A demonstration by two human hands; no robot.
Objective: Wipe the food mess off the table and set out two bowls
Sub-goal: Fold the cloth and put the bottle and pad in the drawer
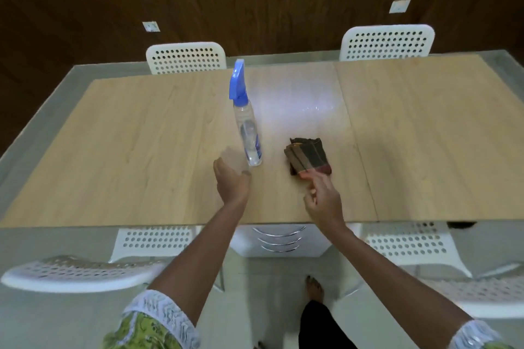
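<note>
A clear spray bottle (247,133) with a blue trigger head stands upright near the middle of the wooden table (141,150). My left hand (232,178) hovers just in front of and left of the bottle's base, fingers blurred and spread, holding nothing. A folded dark brown cloth (307,154) lies flat to the right of the bottle. My right hand (321,194) touches the cloth's near edge with its fingertips. A wet sheen (300,99) shows on the tabletop behind the cloth. No bowls are in view.
Two white perforated chairs stand at the far side (185,56) (387,41). More white chairs (153,241) (408,244) are tucked at the near edge. My bare foot (313,287) is on the floor below.
</note>
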